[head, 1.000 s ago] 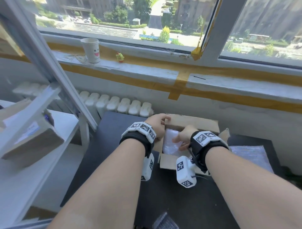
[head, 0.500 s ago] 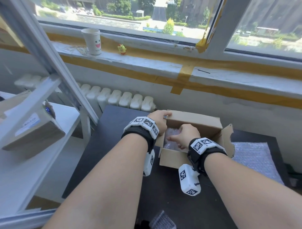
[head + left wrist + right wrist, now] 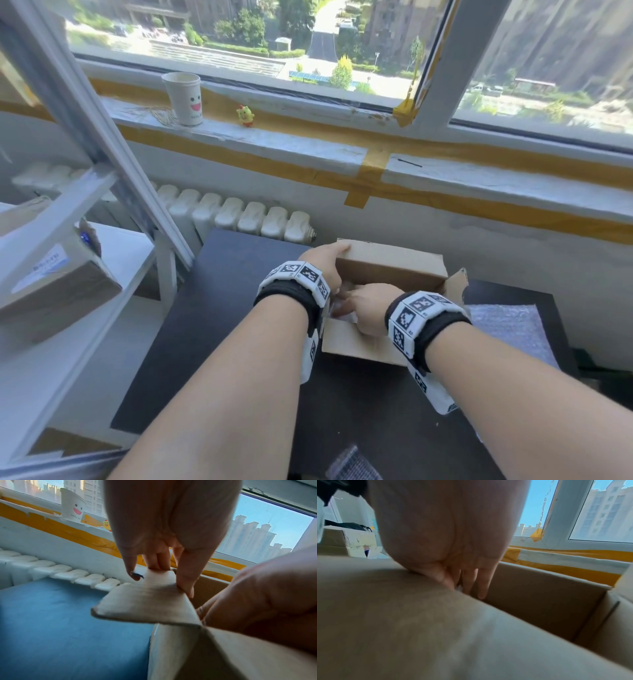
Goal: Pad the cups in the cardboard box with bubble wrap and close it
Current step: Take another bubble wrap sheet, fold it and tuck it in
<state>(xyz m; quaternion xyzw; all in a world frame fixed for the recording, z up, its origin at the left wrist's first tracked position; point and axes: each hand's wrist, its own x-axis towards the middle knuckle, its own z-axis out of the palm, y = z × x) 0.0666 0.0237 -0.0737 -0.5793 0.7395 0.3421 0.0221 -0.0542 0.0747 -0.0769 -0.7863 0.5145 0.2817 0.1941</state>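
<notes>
Fingers (image 3: pixel 184 574) of the left hand (image 3: pixel 323 263) pinch the top edge of the left side flap (image 3: pixel 147 600) of the open brown cardboard box (image 3: pixel 390 270): thumb on the inner face, other fingers on the outer face, little finger extended apart. Left forearm reaches forward from the near edge, wrist level with the box's left wall. Right hand (image 3: pixel 364 310) is lowered into the box opening, palm down; its fingers (image 3: pixel 481 582) are straight, held together and pointing down along the near wall. They touch a patch of clear bubble wrap (image 3: pixel 344 303) inside the box; cups cannot be seen. Box stands at the far middle of the dark rectangular surface (image 3: pixel 219 308), rear flap upright, right flap angled outward. Second sheet of bubble wrap (image 3: pixel 507 325) lies flat on the surface just right of the box.
</notes>
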